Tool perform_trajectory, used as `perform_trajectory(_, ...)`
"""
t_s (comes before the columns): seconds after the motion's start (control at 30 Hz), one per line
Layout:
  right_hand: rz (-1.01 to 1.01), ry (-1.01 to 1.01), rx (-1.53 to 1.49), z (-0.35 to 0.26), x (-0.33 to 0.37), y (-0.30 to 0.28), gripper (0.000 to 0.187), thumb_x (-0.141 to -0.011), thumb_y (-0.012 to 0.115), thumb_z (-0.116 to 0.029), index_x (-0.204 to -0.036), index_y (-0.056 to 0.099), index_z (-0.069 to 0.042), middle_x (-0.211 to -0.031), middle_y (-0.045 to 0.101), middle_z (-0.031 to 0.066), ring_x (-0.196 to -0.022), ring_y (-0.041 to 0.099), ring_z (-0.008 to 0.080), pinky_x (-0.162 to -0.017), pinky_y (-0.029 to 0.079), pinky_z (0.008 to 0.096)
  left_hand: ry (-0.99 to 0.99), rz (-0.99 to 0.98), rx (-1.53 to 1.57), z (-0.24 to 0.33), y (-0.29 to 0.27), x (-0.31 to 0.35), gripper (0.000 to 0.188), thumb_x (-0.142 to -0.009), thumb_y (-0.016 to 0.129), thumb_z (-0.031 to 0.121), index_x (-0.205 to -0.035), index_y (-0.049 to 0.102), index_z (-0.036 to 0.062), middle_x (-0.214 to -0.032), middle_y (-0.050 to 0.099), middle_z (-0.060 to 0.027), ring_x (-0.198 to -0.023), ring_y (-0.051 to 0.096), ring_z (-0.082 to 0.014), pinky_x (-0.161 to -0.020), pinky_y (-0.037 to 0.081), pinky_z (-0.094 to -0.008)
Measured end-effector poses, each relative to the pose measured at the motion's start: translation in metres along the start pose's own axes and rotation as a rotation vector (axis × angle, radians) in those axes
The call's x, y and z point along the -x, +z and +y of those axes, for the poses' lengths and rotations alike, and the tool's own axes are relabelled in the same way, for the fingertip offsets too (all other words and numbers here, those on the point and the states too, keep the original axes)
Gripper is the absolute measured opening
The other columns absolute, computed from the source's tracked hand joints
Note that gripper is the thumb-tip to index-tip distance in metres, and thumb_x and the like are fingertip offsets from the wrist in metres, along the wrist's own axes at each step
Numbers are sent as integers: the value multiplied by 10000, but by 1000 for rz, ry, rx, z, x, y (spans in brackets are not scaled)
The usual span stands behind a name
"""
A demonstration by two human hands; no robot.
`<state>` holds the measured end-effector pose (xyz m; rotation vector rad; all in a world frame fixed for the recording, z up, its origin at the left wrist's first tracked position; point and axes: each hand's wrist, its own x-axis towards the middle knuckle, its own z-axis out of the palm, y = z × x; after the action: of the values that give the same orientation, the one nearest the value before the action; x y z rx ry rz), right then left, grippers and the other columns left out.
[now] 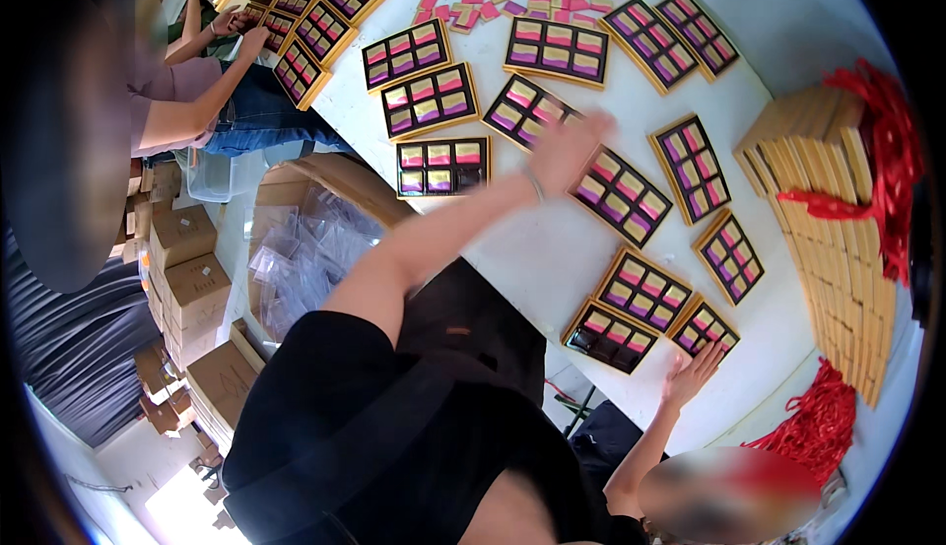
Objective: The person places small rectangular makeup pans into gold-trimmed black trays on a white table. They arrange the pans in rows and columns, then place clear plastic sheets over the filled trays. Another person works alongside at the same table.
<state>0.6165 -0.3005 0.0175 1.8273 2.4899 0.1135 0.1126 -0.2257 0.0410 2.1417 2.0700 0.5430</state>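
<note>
My left hand (570,156), blurred by motion, reaches out over the white table (522,239). It hovers at or just above two gold-edged boxes with black trays, one black tray (519,103) on its left and another tray (623,196) on its right. Each tray has six compartments with small pink-and-gold and purple-and-gold pieces. Whether the hand holds a piece is hidden. Nearer my arm lies a tray (442,167) with a dark compartment at its lower right. My right hand is out of view.
Another person's hand (693,373) touches a small tray at lower right, beside a tray (609,336) with dark compartments. Loose pieces (537,0) lie at the far side. Stacked boxes (828,239) with red ribbon stand right. A co-worker's hands (241,34) work at far left.
</note>
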Motion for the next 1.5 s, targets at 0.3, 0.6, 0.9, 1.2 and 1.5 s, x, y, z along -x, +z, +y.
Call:
perform_trajectory(0.3, 325, -69, -575, -187, -240, -90, 580, -952, 538, -166, -1438, 269, -1, -1447, 336, 235, -1319, 382, 362, -1062, 359, 438, -638, 197, -173, -347, -40, -144, 405, -833, 672, 330, -1216, 623, 212, -1156, 633, -84, -1067, 597, -307, -862, 520, -421)
perform_trajectory(0.6, 342, -748, -460, -514, -545, -14, 574, -823, 690, -153, -1322, 445, -13, -1327, 513, 175, -1224, 492, 363, -988, 430, 417, -293, -33, -302, -334, -33, -181, 353, -846, 633, 219, -1195, 604, 171, -1117, 572, -52, -1063, 566, -249, -823, 545, -390)
perform_trajectory(0.9, 538, -970, -137, -543, -539, -16, 143, -809, 604, -116, -898, 640, -10, -863, 636, 100, -866, 607, 235, -913, 482, 396, -191, -41, -230, -339, -50, -164, 320, -821, 614, 117, -1113, 600, -12, -971, 662, -99, -881, 658, -267, -670, 576, -351)
perform_trajectory(1.2, -655, -134, -1812, -503, -475, -84, 289, -931, 563, -128, -1188, 580, 4, -994, 665, 91, -860, 681, 183, -765, 553, 310, -759, 88, 1557, -277, -102, -113, 346, -877, 648, 58, -1215, 579, 29, -1005, 670, -88, -835, 676, -160, -707, 592, -314)
perform_trajectory(1.5, -593, -154, -1658, -291, -274, -127, 308, -924, 593, -93, -1231, 601, -69, -1025, 674, 43, -872, 644, 130, -766, 525, 254, -631, -224, 1653, -66, -95, 1, 256, -900, 654, 115, -1141, 593, 52, -982, 686, -56, -832, 692, -166, -541, 505, -226)
